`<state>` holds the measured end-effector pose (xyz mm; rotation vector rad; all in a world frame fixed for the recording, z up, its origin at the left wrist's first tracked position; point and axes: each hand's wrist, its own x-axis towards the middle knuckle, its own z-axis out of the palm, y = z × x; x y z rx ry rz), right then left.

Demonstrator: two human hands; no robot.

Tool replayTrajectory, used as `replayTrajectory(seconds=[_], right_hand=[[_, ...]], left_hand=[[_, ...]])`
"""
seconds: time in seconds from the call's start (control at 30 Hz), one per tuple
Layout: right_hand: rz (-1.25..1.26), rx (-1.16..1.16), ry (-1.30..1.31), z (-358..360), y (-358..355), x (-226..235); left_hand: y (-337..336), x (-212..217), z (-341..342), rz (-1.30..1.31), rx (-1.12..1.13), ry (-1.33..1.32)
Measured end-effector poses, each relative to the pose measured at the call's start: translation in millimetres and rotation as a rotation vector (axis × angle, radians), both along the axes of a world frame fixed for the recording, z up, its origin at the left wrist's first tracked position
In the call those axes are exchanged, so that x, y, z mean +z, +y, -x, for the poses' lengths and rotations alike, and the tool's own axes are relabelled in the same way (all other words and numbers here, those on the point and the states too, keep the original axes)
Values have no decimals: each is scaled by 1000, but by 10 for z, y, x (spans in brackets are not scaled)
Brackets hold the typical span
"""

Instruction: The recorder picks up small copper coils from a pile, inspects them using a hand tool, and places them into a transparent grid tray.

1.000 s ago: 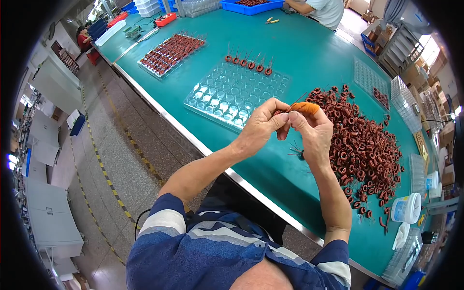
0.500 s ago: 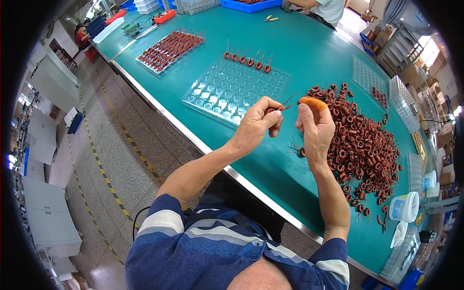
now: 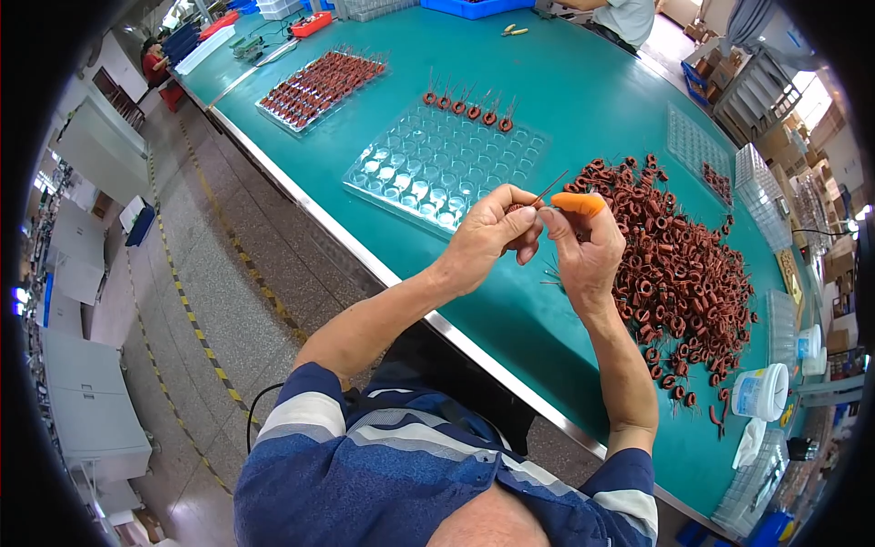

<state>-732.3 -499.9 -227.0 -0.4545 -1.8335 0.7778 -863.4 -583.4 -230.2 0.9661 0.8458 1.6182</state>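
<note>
Two hands raised over the green table [image 3: 583, 100], left hand [image 3: 488, 235] pinching a small copper coil [image 3: 518, 209]; right hand [image 3: 583, 246], orange-capped fingertip, gripping its wire lead [image 3: 550, 189]; coil pile [image 3: 679, 264] just beside

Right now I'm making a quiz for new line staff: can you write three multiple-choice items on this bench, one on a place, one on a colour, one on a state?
1. Where is the heap of brown coils?
A. right of the hands
B. on the floor
C. in the blue bin

2. What colour is the fingertip cover on the right hand?
A. green
B. orange
C. white

3. The clear tray is:
A. full
B. stacked
C. mostly empty

Answers:
1 A, it lies on the green table right of the left hand.
2 B, orange.
3 C, only its far row holds coils.
</note>
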Motion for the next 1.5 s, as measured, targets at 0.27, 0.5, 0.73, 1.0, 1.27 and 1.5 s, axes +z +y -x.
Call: replayTrajectory(seconds=[0.27,0.5,0.73,1.0,1.27,1.5], right_hand=[[514,153,157,-41,42,64],[413,128,52,79,-127,6],[417,169,-40,317,-175,-93],[298,115,-219,934,591,149],[97,-29,-507,1859,2063,-424],[2,-76,-622,1812,2313,-346]], left_hand=[[-57,-14,100,-1,33,-33],[-104,-135,194,-13,39,59],[-71,-329,373,-36,2,245],[-16,-575,960,-163,356,925],[71,-927,1280,-87,458,1677],[180,-984,1335,-43,442,1772]])
